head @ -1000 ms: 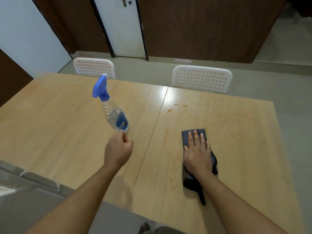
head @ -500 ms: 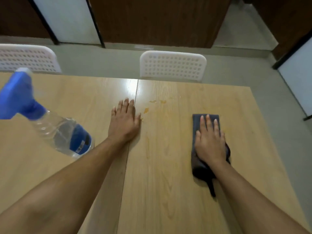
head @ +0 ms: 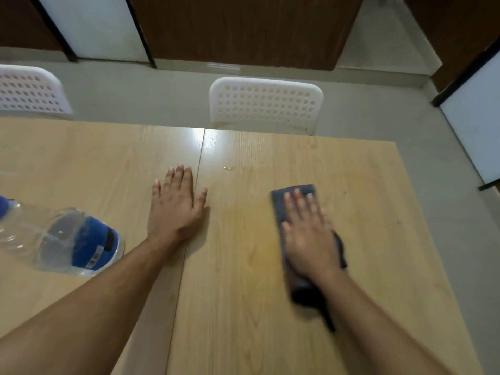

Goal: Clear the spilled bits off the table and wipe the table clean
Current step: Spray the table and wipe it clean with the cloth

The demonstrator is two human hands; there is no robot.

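Now your right hand (head: 308, 234) presses the cloth (head: 293, 190) with straight fingers, left hand (head: 176, 204) flat on the counter (head: 243, 307); sweep toward the droplets (head: 228, 168).

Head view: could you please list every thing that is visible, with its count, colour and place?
table: one, light wood, fills the lower part of the view, with a seam running down its middle.
cloth: one, dark blue-grey, on the table right of the seam, under the right hand.
wet drops: a few, clear, on the table just right of the seam, ahead of the hands.
spray bottle: one, clear with a blue label, on the table at the left edge.
chairs: two, white with holes, behind the table's far edge.
left hand: one, flat on the table beside the seam.
right hand: one, pressing flat on the cloth.
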